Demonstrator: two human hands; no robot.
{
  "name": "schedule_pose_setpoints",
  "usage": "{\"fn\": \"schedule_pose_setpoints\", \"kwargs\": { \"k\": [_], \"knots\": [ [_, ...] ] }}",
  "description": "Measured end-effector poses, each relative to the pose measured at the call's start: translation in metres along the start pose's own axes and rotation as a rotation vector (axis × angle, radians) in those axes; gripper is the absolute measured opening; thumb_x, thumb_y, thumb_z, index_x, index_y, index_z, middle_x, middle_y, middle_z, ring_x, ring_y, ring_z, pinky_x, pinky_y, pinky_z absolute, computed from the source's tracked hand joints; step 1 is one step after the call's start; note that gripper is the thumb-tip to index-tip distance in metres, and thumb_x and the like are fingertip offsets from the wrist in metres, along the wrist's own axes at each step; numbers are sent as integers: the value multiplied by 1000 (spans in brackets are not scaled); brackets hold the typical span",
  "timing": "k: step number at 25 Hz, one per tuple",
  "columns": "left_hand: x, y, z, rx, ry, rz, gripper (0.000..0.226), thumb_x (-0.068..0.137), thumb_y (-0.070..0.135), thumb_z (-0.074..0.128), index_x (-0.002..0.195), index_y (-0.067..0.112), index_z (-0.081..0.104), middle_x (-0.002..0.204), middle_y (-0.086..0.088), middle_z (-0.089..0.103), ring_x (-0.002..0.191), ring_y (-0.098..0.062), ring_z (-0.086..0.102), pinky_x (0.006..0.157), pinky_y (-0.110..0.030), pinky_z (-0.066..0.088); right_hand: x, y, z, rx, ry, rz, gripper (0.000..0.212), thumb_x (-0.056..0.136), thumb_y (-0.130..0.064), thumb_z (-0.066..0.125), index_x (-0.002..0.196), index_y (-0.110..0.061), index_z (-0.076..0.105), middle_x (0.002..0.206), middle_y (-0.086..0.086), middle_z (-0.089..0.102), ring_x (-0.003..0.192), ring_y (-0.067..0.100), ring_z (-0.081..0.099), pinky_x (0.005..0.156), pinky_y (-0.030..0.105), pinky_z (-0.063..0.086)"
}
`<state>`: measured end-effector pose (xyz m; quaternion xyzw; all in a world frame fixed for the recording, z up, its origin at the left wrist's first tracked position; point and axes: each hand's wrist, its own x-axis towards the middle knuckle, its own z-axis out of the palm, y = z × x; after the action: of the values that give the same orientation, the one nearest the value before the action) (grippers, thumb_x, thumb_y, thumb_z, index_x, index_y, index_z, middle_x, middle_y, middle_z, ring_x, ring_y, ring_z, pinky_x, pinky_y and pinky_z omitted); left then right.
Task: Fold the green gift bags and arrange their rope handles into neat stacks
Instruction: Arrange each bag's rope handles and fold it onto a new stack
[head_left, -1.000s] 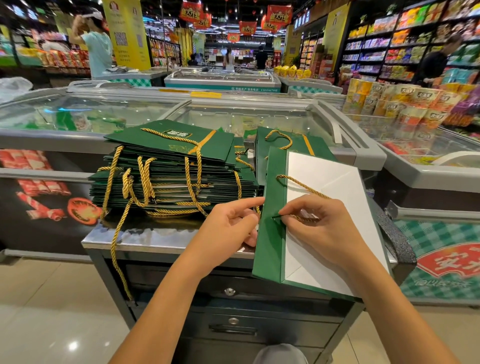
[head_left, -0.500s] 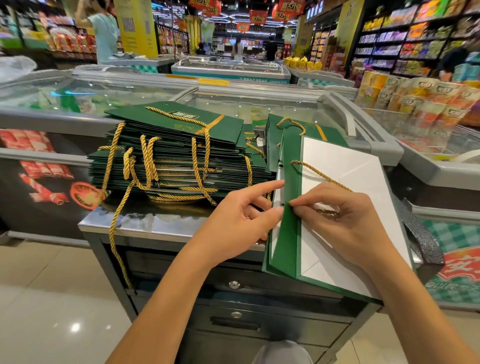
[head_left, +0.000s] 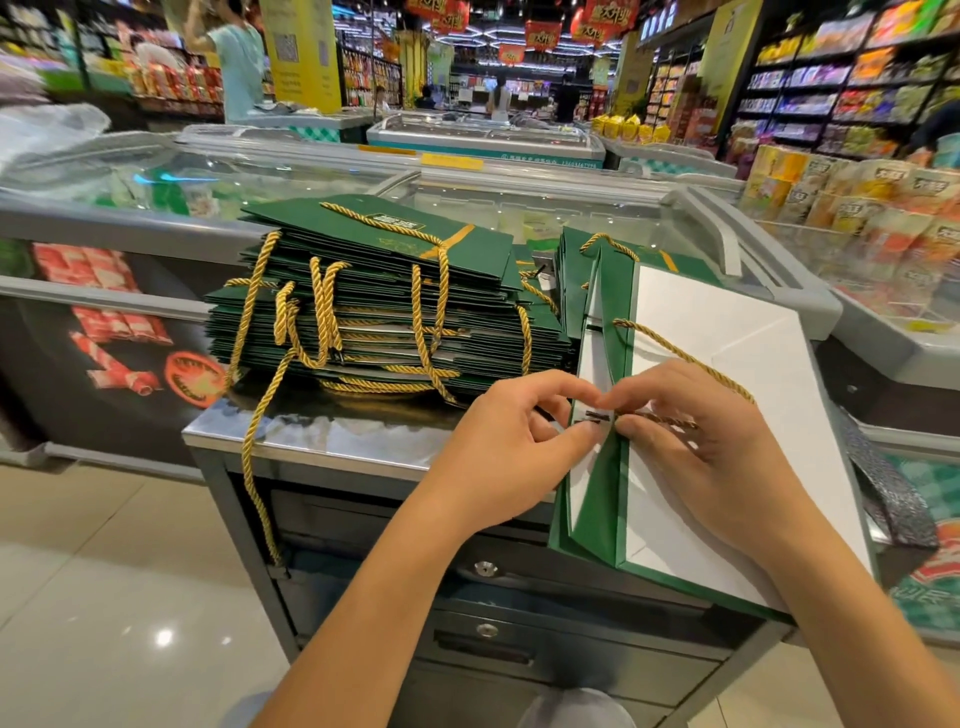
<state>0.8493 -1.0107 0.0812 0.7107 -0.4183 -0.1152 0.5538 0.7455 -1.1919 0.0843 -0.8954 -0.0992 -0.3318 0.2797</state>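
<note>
A tall stack of folded green gift bags (head_left: 374, 312) with gold rope handles lies on the steel cabinet top (head_left: 337, 441). To its right an opened green bag (head_left: 727, 374) lies flat, its white inside facing up. My left hand (head_left: 514, 457) pinches the dark tip of the gold rope handle (head_left: 675, 358) at the bag's green edge. My right hand (head_left: 696, 441) pinches the same rope just to the right, fingertips nearly touching the left hand's. Behind the open bag a second small pile of green bags (head_left: 576, 270) stands.
One long gold rope (head_left: 254, 457) dangles off the cabinet's left front. Glass-topped freezer chests (head_left: 519, 208) run behind and to the right. A dark glittery strap (head_left: 883, 493) hangs at the right. A person (head_left: 239, 57) stands far back left among shop shelves.
Both hands have drawn together at the bag's green edge. The rope's dark tip has come through to the left side, where my left fingers now pinch it. The view has shifted slightly.
</note>
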Motion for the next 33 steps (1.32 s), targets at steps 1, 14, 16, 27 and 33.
{"fn": "schedule_pose_setpoints", "kwargs": {
  "k": [1, 14, 16, 27, 33],
  "knots": [
    [1, 0, 2, 1, 9, 1, 14, 94, 27, 67, 105, 35, 69, 77, -4, 55, 56, -32, 51, 58, -35, 47, 0, 0, 0, -1, -5, -2, 28, 88, 3, 70, 105, -19, 72, 99, -3, 66, 96, 18, 62, 79, 28, 48],
    [-2, 5, -9, -278, 52, -79, 25, 99, 20, 61, 119, 29, 48, 88, -12, 69, 64, -27, 66, 61, -35, 59, -2, -9, 4, -26, -34, 3, 36, 91, -10, 60, 118, -31, 70, 108, -8, 60, 107, 18, 59, 87, 39, 50],
    [-2, 5, -11, -97, -9, -43, 45, 89, 21, 76, 124, 40, 55, 95, -7, 68, 71, -24, 70, 71, -35, 61, -2, -7, 2, -10, -24, 19, 37, 91, -8, 67, 121, -29, 69, 106, -9, 64, 106, 17, 61, 88, 35, 49],
    [-2, 0, -7, 3, 1, -66, 47, 80, 25, 84, 121, 39, 67, 92, 2, 66, 77, -23, 72, 84, -46, 61, -8, -11, -11, -176, -34, 176, 22, 84, -53, 64, 92, -37, 76, 100, -20, 64, 98, 6, 57, 80, 23, 46],
    [-2, 0, -5, -77, 8, -59, 44, 83, 21, 81, 120, 41, 67, 98, 0, 66, 70, -14, 65, 83, -47, 61, -13, -2, -11, 351, 439, 461, 12, 98, -11, 62, 94, -20, 69, 90, 4, 71, 89, 21, 67, 75, 32, 56]
  ]
}}
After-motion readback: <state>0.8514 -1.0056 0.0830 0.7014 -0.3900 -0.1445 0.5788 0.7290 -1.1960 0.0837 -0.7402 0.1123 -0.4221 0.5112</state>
